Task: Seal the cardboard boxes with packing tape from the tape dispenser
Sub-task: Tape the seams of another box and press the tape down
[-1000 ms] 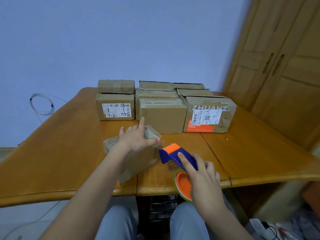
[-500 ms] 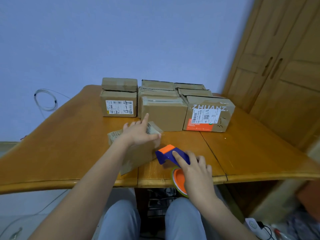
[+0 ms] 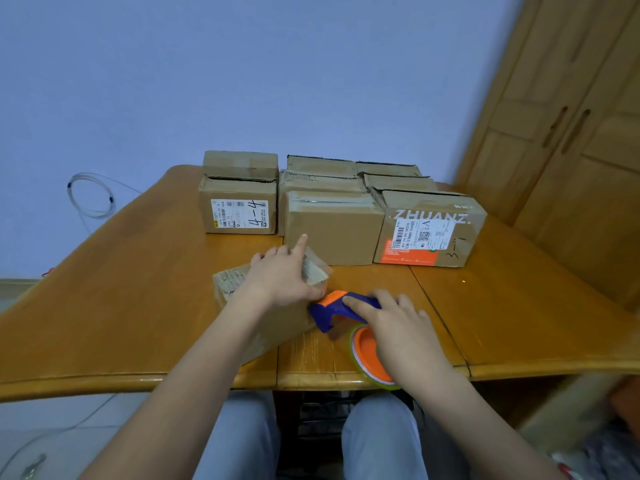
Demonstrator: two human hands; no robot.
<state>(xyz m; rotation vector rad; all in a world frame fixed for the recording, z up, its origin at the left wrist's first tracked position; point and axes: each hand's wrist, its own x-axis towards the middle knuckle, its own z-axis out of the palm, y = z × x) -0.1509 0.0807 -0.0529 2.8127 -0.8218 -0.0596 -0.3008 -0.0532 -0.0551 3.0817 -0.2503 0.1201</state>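
- Resting on the wooden table (image 3: 131, 306), a small cardboard box (image 3: 277, 323) lies tilted to the table's front edge, with one corner close to that edge.
- On top of this box the left hand (image 3: 282, 280) lies flat with its fingers spread, the index finger stretched toward the back and the thumb at the box's right corner.
- Just right of that corner, the right hand (image 3: 398, 327) is curled round the blue and orange tape dispenser (image 3: 341, 306), index finger laid along its blue body; its orange front end touches or nearly touches the box by the left thumb.
- The dispenser's tape roll (image 3: 367, 355) sticks out past the table's front edge.
- A group of cardboard boxes (image 3: 332, 226) stands well back across the table's middle, packed side by side; the nearest face is just beyond the left index fingertip.
- Bare tabletop lies on both sides of the hands, wider on the left.
- A wooden wardrobe (image 3: 571, 133) stands close to the table's right rim.
- A coil of cable (image 3: 90, 195) hangs on the wall to the left.
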